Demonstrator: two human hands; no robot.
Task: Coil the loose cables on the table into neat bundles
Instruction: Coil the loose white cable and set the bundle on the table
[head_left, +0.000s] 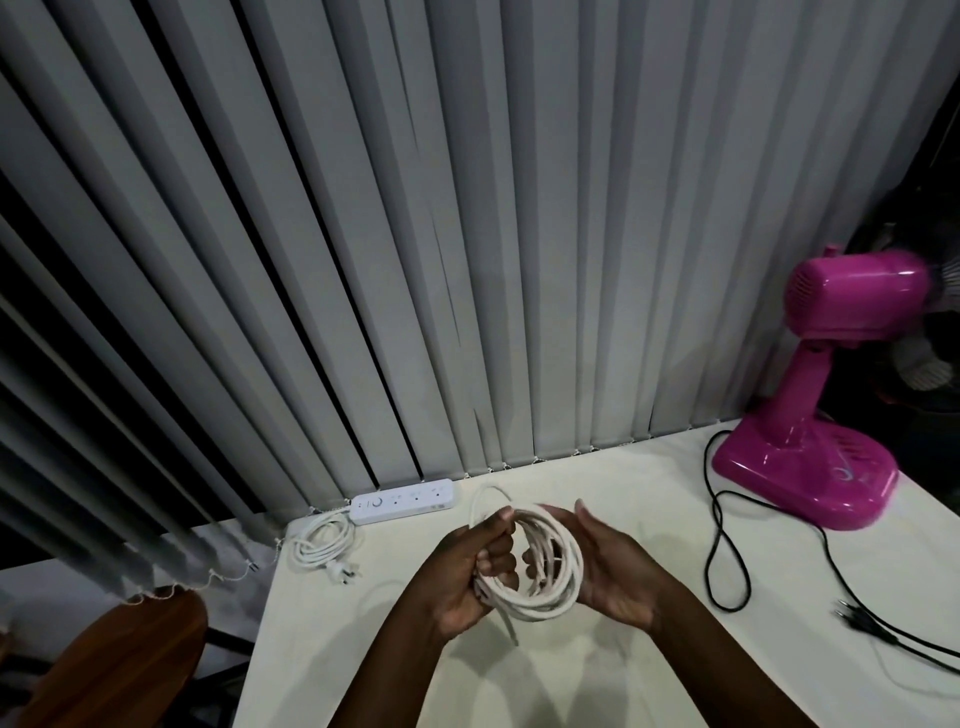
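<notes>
Cables first: the one I am working is a thick white round cable (545, 566), wound into several loops and held up off the cream tabletop (649, 675) near its middle. My left hand (470, 577) is clenched around the left side of the coil, thumb and fingers pinching the strands together, with one loop standing up behind them and a short free end hanging below. My right hand (615, 571) is released, palm turned inward and fingers extended, cupping the coil's right side.

At the table's back left corner a white power strip (402, 501) lies against the grey vertical blinds (467, 234), its thin white cord (319, 545) already bundled beside it. A loose black cord (722, 551) snakes from the glossy pink desk fan (826, 415) across the right side.
</notes>
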